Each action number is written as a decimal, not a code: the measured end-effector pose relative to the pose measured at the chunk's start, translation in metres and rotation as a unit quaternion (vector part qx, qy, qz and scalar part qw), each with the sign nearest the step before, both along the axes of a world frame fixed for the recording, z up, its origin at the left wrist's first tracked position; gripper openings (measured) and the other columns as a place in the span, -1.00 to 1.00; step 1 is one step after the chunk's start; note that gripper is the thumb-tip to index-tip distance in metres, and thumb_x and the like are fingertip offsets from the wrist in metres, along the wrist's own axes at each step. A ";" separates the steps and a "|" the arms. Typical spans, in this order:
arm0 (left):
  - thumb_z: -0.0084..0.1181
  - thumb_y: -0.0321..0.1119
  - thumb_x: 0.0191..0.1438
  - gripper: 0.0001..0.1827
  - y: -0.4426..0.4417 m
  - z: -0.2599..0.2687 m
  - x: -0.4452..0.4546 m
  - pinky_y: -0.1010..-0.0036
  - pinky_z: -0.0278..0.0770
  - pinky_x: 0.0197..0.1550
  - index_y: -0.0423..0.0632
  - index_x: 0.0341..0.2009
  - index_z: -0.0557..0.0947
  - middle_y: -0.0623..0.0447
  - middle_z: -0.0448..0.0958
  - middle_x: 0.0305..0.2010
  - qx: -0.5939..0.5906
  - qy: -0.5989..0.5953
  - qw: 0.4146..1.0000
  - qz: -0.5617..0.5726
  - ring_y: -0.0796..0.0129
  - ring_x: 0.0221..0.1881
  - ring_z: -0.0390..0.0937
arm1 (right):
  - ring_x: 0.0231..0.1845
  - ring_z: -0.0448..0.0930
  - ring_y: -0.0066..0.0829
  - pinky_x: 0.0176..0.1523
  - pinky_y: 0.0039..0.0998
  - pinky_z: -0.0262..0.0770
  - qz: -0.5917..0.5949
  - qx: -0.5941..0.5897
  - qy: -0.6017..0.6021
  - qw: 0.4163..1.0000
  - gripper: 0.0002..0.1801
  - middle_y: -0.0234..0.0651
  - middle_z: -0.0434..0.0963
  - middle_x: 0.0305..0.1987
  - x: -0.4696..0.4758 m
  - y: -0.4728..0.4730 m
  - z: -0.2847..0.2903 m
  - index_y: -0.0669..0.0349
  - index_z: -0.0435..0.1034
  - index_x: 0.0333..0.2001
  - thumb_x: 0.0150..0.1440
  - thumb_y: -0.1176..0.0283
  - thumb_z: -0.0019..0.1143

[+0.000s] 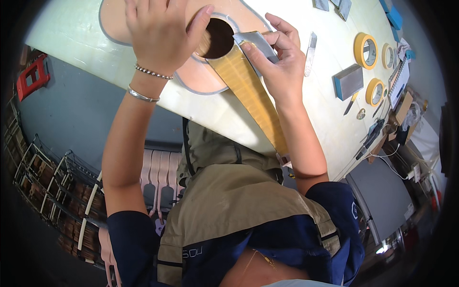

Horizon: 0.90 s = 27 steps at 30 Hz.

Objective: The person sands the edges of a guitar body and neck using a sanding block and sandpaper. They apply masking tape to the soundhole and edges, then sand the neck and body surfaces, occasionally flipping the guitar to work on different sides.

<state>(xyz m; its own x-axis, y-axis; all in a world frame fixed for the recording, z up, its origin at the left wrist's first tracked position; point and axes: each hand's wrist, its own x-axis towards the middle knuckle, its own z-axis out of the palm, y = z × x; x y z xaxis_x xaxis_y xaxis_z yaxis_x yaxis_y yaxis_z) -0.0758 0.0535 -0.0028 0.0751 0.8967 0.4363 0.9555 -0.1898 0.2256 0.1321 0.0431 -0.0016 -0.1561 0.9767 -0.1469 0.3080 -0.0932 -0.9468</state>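
An acoustic guitar body (202, 77) lies on the pale workbench, its dark soundhole (217, 38) between my hands. Its neck runs towards my apron, and yellow masking tape (247, 93) covers the fingerboard. My left hand (159, 32) rests flat over the guitar's top, left of the soundhole, with its fingertips cut off by the picture's upper edge. In my right hand (281, 57), between thumb and fingers, is a grey sanding pad (256, 43), held at the soundhole end of the taped fingerboard.
Right of the guitar lie a grey strip (311, 53), a grey-and-blue sanding block (348, 81), rolls of yellow tape (365, 51), a knife (350, 104) and a spiral notebook (399, 83). Abrasive pieces (344, 9) lie at the top. Racks (68, 193) stand below left.
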 end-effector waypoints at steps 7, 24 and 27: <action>0.18 -0.20 0.00 -0.47 -0.002 0.000 0.002 -0.12 0.02 0.31 -0.07 0.10 0.52 -0.16 0.39 0.16 -0.006 0.017 1.000 0.013 -0.10 0.29 0.25 | 0.29 0.24 -0.12 0.21 -0.18 0.30 0.037 0.084 -0.096 0.991 -0.80 -0.14 0.37 0.24 0.009 -0.002 0.001 0.24 0.52 -0.49 -0.13 0.41 0.44; 0.17 -0.20 -0.01 -0.49 -0.002 0.001 -0.001 -0.12 0.04 0.29 -0.06 0.07 0.53 -0.13 0.41 0.14 -0.002 0.006 1.000 0.013 -0.08 0.28 0.27 | -0.38 0.57 -0.65 -0.32 -0.68 0.48 0.013 0.045 -0.092 0.995 -0.75 -0.41 0.53 -0.40 0.005 -0.009 0.014 0.35 0.49 -0.29 0.02 0.45 0.40; 0.18 -0.20 -0.01 -0.49 -0.002 -0.002 -0.002 -0.11 0.05 0.29 -0.06 0.07 0.54 -0.14 0.41 0.14 0.016 0.011 1.000 0.007 -0.08 0.28 0.27 | -0.38 0.56 -0.66 -0.37 -0.68 0.48 -0.005 0.035 -0.063 0.997 -0.74 -0.39 0.49 -0.34 0.003 -0.006 0.011 0.36 0.44 -0.37 0.00 0.47 0.43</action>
<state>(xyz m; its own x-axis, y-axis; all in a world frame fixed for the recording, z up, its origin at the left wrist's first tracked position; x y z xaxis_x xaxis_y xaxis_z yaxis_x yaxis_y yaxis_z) -0.0779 0.0516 -0.0051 0.0729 0.8835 0.4627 0.9625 -0.1838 0.1994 0.1352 0.0372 0.0098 -0.1307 0.9868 -0.0961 0.4249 -0.0318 -0.9047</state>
